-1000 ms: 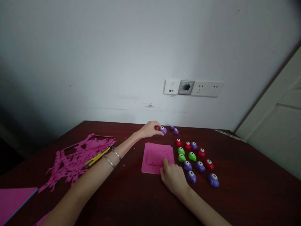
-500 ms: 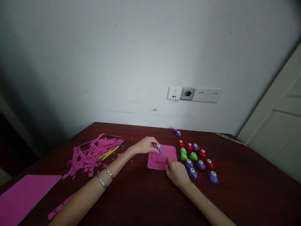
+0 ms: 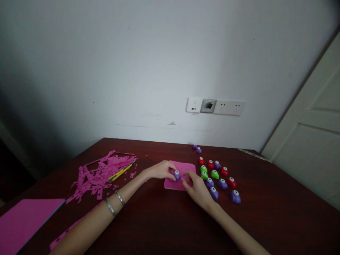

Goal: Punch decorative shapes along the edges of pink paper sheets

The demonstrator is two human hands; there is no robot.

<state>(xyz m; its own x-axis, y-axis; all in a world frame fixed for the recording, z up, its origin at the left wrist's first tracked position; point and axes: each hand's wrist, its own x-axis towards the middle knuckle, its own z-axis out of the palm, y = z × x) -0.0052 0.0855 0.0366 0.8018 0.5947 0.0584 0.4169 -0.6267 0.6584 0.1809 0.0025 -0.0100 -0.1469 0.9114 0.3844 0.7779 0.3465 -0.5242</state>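
Observation:
My left hand (image 3: 160, 170) pinches a small purple punch (image 3: 176, 175) with a white button, holding it over the near left part of a small stack of pink foam squares (image 3: 183, 168) on the dark wooden table (image 3: 265, 216). My right hand (image 3: 196, 187) rests on the near edge of the same pink squares, fingers curled against the top sheet right beside the punch. Two thin bracelets sit on my left wrist.
Several red, green and purple punches (image 3: 219, 177) lie in rows right of the squares, two more purple ones (image 3: 197, 148) near the wall. Pink foam scraps (image 3: 98, 173) and a yellow utility knife (image 3: 120, 171) lie at left. A pink sheet (image 3: 23, 221) sits at the near left corner.
My left hand carried the purple punch from the far side of the table back onto the pink squares. My right hand shifted slightly toward the punch.

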